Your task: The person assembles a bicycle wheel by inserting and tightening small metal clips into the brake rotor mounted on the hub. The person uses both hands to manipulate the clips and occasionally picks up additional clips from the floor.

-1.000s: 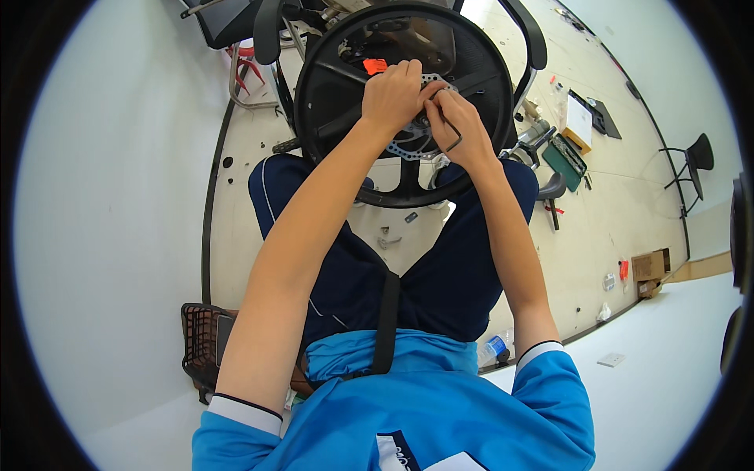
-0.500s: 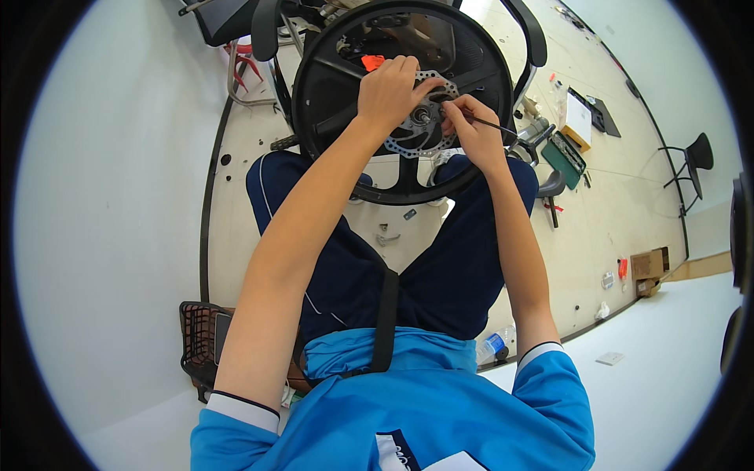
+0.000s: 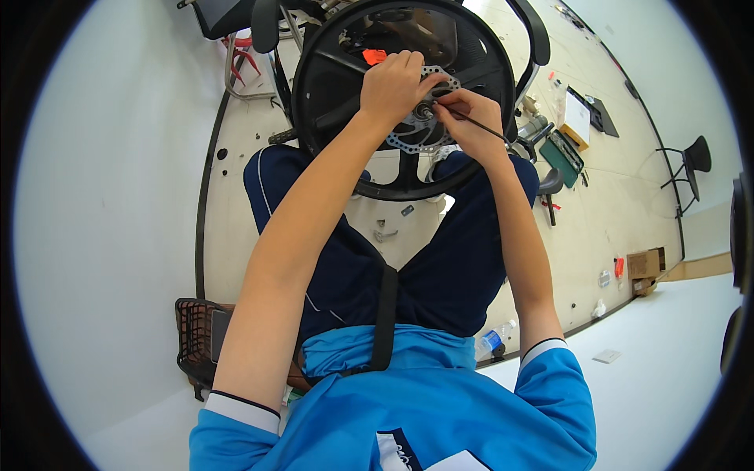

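Observation:
A black spoked wheel (image 3: 408,169) rests in front of me, between my knees and a chair. On its hub sits a silver brake disc (image 3: 406,141) with a perforated rim, and a short axle end (image 3: 425,111) sticks up in the centre. My left hand (image 3: 393,85) is closed over the disc's upper left edge, its thumb stretched across toward the hub. Close to the hub, the fingers of my right hand (image 3: 473,125) pinch a thin dark rod (image 3: 481,125), whose kind I cannot make out. The fingertips hide its inner end.
Behind the wheel stands a chair with black armrests (image 3: 532,35). A green tool case (image 3: 559,163), a white-and-yellow box (image 3: 576,122) and small parts lie on the floor to the right. A black basket (image 3: 194,334) is at lower left, a plastic bottle (image 3: 494,339) at lower right.
My right hand has shifted slightly left, closer to the axle, and the rod now slants more steeply. The left hand keeps its place on the disc.

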The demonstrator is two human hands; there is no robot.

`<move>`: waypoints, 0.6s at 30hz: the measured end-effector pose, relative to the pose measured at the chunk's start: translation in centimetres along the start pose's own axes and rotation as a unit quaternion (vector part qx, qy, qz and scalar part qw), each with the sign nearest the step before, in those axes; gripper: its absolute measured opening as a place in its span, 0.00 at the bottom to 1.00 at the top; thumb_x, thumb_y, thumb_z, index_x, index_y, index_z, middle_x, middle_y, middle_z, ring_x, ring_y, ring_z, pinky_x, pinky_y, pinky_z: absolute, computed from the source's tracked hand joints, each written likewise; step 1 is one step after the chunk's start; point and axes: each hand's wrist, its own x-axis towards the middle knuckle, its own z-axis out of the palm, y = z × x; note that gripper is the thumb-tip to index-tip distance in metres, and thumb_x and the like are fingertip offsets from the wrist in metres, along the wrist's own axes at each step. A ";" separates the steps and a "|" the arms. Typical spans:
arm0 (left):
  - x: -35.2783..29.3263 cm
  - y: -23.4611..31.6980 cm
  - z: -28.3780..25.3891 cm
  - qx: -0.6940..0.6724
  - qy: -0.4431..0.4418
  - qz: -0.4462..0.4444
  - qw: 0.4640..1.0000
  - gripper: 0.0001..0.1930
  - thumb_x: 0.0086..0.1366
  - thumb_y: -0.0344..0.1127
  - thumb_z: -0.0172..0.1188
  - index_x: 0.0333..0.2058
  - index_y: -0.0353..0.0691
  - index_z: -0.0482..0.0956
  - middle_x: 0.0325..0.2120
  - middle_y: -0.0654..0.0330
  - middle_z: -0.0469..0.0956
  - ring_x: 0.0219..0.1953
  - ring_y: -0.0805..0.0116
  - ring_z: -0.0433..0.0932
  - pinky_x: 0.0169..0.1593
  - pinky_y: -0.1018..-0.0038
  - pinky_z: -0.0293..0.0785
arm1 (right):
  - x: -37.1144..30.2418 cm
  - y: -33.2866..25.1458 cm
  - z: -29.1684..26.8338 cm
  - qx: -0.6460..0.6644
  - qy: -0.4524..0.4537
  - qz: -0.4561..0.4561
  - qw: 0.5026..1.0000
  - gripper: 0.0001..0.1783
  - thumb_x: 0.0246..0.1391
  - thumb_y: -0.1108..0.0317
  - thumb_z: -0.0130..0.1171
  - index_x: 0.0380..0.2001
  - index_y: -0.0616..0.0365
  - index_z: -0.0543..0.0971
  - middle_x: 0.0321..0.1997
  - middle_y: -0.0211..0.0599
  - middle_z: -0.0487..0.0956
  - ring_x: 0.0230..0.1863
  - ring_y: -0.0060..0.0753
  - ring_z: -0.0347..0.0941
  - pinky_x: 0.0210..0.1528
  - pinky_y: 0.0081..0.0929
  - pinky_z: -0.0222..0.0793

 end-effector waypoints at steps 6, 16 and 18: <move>0.0 0.0 -0.1 -0.006 -0.005 -0.006 1.000 0.25 0.60 0.61 0.65 0.27 0.41 0.76 0.21 0.63 0.76 0.24 0.65 0.79 0.23 0.74 0.74 | 0.1 -1.4 -0.4 -0.092 -0.019 -0.035 0.995 0.07 0.53 0.76 0.68 0.35 0.68 0.84 0.31 0.41 0.86 0.33 0.23 0.84 0.37 0.20 0.78; 0.0 0.0 -0.3 0.006 0.002 0.005 1.000 0.25 0.61 0.61 0.64 0.27 0.41 0.76 0.21 0.63 0.77 0.23 0.66 0.79 0.23 0.75 0.74 | 0.6 -1.3 -0.7 -0.144 -0.028 -0.125 0.981 0.06 0.51 0.77 0.68 0.33 0.67 0.83 0.29 0.41 0.82 0.27 0.31 0.81 0.32 0.25 0.75; 0.2 -0.1 -0.2 0.004 0.001 0.004 1.000 0.25 0.61 0.61 0.64 0.28 0.41 0.76 0.21 0.63 0.77 0.22 0.65 0.79 0.23 0.74 0.73 | 0.6 -1.2 -0.8 -0.155 -0.032 -0.157 0.975 0.05 0.51 0.77 0.67 0.32 0.66 0.83 0.28 0.41 0.80 0.26 0.34 0.80 0.31 0.27 0.74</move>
